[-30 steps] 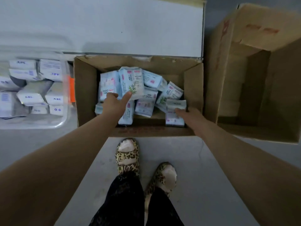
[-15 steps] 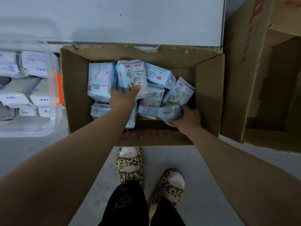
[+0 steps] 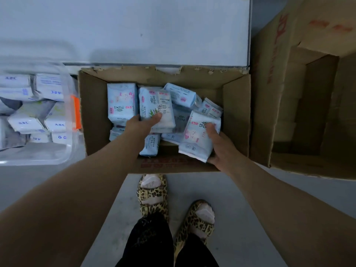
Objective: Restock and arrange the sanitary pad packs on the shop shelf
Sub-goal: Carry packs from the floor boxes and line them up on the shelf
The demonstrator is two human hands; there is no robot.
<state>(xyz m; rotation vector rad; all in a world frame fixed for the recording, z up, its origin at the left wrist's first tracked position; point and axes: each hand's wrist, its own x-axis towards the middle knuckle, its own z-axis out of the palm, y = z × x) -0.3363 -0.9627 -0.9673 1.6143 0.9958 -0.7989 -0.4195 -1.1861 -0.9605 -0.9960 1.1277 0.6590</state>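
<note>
An open cardboard box (image 3: 92, 112) on the floor holds several light blue sanitary pad packs. My left hand (image 3: 141, 124) grips an upright pack with a green leaf print (image 3: 156, 105) by its lower edge, thumb on its front. My right hand (image 3: 219, 145) holds a pack with a pink cartoon face (image 3: 196, 135), lifted and tilted at the box's front right corner, thumb on top and fingers beneath. More packs (image 3: 181, 95) lie loose behind and under both.
A clear plastic bin (image 3: 67, 151) with white ABC packs stands to the left. A larger open cardboard box (image 3: 269, 93) stands to the right. A white shelf panel (image 3: 134, 31) runs behind. My feet in leopard sandals (image 3: 152, 195) stand on grey floor.
My right hand has pulled the pink-face pack up out of the pile and turned it face up. My left hand keeps its grip on the leaf pack. The camera has moved closer.
</note>
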